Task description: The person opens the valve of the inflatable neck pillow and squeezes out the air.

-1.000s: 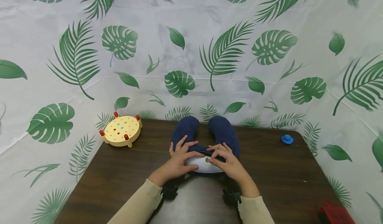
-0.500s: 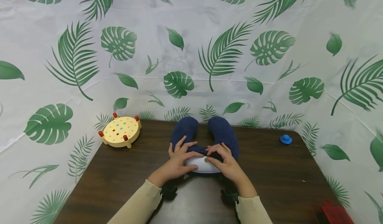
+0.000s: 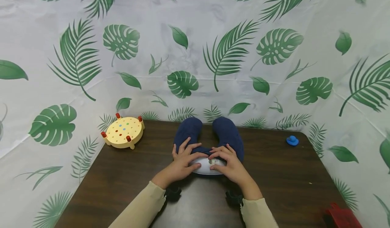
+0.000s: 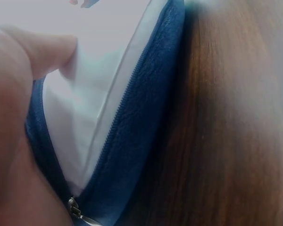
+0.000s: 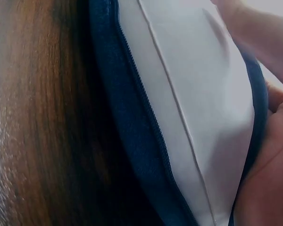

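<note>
As I watched over the remote link, the navy U-shaped pillow (image 3: 228, 131) lay mid-width on the bench (image 3: 137, 187), its zip (image 4: 125, 96) parted over a white inner (image 3: 203, 167). The person's left hand (image 3: 179, 164) rested across it with fingers spread, thumb touching the white. Opposite, the right hand (image 3: 234, 165) had loosely bent fingers, their tips apart from the thumb, which also touched the white. My left wrist view showed a metal slider (image 4: 73, 207) at one end of the opening. I saw a yellow pegged disc (image 3: 125, 131) well apart, back left.

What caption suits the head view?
Left hand and right hand on a navy neck pillow, its white inner cushion showing.
</note>
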Demonstrator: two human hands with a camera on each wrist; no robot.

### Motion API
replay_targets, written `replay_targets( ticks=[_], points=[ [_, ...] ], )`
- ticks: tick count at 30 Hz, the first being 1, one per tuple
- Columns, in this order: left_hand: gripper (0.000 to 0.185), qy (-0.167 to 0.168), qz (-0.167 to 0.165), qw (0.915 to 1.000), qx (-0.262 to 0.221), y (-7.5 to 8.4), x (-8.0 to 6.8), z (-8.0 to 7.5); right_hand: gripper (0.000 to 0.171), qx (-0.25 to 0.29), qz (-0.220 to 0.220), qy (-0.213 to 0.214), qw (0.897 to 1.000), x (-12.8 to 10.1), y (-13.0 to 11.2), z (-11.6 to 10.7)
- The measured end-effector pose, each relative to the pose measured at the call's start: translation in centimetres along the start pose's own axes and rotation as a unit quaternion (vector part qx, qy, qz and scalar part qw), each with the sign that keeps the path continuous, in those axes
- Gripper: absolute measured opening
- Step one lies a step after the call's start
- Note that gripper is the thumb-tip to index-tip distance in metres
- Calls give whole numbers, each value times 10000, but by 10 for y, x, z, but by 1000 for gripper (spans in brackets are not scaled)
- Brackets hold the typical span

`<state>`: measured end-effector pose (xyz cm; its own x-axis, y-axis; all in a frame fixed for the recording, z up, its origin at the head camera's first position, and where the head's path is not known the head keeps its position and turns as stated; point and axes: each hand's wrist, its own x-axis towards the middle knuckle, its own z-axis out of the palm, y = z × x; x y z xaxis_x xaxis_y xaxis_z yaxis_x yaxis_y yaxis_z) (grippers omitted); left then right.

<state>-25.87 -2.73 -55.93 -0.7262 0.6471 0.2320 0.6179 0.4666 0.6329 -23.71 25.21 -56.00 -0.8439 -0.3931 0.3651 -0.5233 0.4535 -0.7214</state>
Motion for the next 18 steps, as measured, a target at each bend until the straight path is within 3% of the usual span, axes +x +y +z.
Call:
replay_targets(
  ticks=[7, 13, 18],
  points=[
    [42, 8, 23, 10000, -6, -1, 1, -1, 30, -61, 54, 234, 9997, 1, 1, 3],
    [81, -30, -520, 9985, -142, 0, 3, -5, 28, 41, 55, 390, 9992, 1, 1, 4],
    [90, 66, -1001, 9946, 260, 0, 2, -3, 26, 14, 24, 476, 9989, 1, 0, 6]
  ],
)
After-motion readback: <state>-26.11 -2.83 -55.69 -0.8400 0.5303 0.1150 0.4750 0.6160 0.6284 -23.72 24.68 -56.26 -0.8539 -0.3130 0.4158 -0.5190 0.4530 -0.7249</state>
